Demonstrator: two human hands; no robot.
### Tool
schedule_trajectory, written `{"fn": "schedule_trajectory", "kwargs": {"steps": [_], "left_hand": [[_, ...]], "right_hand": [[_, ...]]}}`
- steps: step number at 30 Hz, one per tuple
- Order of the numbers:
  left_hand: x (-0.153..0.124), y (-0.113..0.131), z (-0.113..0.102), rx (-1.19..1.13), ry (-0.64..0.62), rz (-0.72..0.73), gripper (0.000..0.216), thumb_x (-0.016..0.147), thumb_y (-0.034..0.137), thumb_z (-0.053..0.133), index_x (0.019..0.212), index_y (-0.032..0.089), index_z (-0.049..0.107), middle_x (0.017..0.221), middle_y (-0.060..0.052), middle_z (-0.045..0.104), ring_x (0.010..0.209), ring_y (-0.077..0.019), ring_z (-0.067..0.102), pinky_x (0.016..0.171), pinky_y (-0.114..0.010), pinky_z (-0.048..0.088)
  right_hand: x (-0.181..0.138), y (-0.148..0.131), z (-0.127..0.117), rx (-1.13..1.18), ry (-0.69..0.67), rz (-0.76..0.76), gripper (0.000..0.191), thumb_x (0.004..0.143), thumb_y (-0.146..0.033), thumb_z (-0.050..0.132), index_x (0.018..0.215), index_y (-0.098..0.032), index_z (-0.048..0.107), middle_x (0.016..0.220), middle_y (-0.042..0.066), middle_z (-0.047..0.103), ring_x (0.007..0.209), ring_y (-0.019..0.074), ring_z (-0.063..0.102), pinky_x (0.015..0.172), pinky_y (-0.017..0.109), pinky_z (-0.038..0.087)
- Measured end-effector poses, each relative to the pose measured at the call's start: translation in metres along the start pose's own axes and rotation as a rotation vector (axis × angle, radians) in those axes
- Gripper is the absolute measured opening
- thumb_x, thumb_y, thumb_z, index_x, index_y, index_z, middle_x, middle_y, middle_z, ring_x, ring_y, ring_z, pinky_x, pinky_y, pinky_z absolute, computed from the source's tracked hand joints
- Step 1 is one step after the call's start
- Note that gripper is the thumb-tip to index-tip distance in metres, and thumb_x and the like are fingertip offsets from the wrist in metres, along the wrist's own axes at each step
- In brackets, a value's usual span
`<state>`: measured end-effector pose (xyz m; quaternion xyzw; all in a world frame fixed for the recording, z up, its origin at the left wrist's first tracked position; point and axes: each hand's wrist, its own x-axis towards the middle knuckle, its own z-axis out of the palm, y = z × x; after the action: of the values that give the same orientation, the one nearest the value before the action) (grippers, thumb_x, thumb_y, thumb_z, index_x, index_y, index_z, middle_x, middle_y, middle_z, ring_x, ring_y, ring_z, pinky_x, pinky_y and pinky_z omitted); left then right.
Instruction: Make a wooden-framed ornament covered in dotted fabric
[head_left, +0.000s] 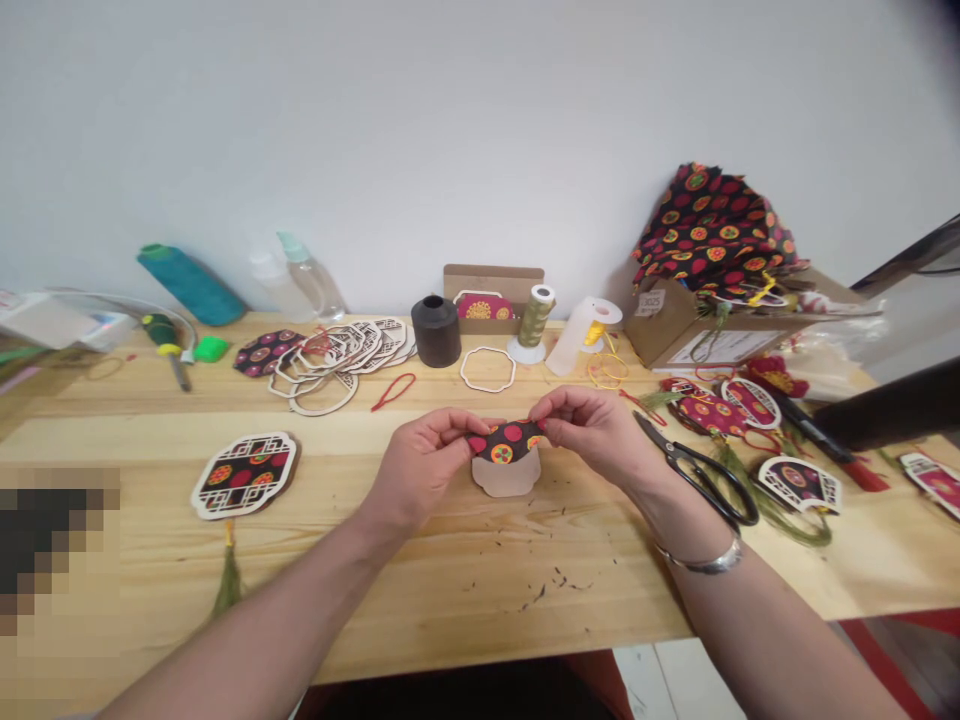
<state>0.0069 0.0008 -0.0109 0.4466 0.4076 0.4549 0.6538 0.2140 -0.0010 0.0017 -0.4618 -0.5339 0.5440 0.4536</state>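
A piece of black fabric with red and orange flower prints [511,440] is pinched at both ends between my two hands. My left hand [431,455] grips its left end with thumb and fingers. On the right end, my right hand [589,430] pinches the cloth the same way. Below the cloth shows a pale, scallop-edged flat piece [506,478], its upper part covered by the fabric. Black-handled scissors [701,470] lie just right of my right wrist. To the left of my left hand rests a framed fabric ornament [245,475] with a green tassel [228,575].
Wooden lattice frames [352,355] are piled at the back left, near a red cord loop [393,392]. A black spool [436,332] and a green thread spool [537,318] stand behind my hands. A cardboard box [675,335] holds patterned cloth at the right. Dark scraps [555,580] dot the front.
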Motion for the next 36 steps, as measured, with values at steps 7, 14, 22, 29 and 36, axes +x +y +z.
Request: {"fn": "schedule_trajectory", "kwargs": {"steps": [7, 14, 22, 29, 36], "left_hand": [[-0.002, 0.006, 0.001, 0.118, 0.049, 0.126, 0.004, 0.072, 0.015, 0.073, 0.07, 0.018, 0.071, 0.099, -0.005, 0.078, 0.095, -0.0191, 0.073, 0.084, -0.028, 0.057], [-0.003, 0.003, 0.002, -0.156, -0.048, -0.147, 0.019, 0.071, 0.022, 0.078, 0.088, 0.014, 0.074, 0.084, -0.007, 0.078, 0.074, -0.0182, 0.073, 0.07, -0.029, 0.059], [0.002, 0.013, 0.004, -0.371, -0.05, -0.411, 0.027, 0.092, 0.016, 0.047, 0.09, 0.009, 0.073, 0.082, -0.015, 0.077, 0.071, -0.0237, 0.074, 0.068, -0.04, 0.061], [0.004, 0.02, 0.005, -0.421, -0.03, -0.482, 0.053, 0.101, 0.037, 0.027, 0.102, 0.005, 0.069, 0.09, -0.021, 0.076, 0.085, -0.0309, 0.074, 0.079, -0.053, 0.058], [0.004, 0.018, 0.005, -0.406, -0.034, -0.44, 0.045, 0.1, 0.031, 0.033, 0.104, 0.005, 0.069, 0.089, -0.018, 0.077, 0.085, -0.029, 0.074, 0.08, -0.05, 0.058]], "right_hand": [[-0.002, 0.001, 0.001, -0.014, -0.028, -0.158, 0.003, 0.074, -0.019, 0.071, 0.072, -0.02, 0.068, 0.086, 0.002, 0.07, 0.079, 0.0135, 0.063, 0.075, 0.031, 0.05], [0.0, -0.001, 0.001, 0.124, 0.016, 0.101, 0.02, 0.068, -0.03, 0.078, 0.077, -0.018, 0.065, 0.063, -0.004, 0.059, 0.053, 0.0062, 0.049, 0.051, 0.022, 0.039], [0.002, -0.002, 0.001, 0.168, 0.067, 0.262, 0.028, 0.063, -0.033, 0.08, 0.084, -0.018, 0.067, 0.064, -0.003, 0.061, 0.05, 0.0055, 0.048, 0.045, 0.021, 0.035], [0.002, 0.001, 0.0, 0.136, 0.073, 0.262, 0.025, 0.072, -0.04, 0.074, 0.084, -0.018, 0.069, 0.06, -0.002, 0.059, 0.049, 0.0067, 0.048, 0.044, 0.021, 0.029], [0.002, -0.003, 0.001, 0.121, 0.043, 0.251, 0.036, 0.065, -0.038, 0.079, 0.093, -0.018, 0.068, 0.064, -0.003, 0.061, 0.048, 0.0056, 0.046, 0.044, 0.021, 0.026]]}}
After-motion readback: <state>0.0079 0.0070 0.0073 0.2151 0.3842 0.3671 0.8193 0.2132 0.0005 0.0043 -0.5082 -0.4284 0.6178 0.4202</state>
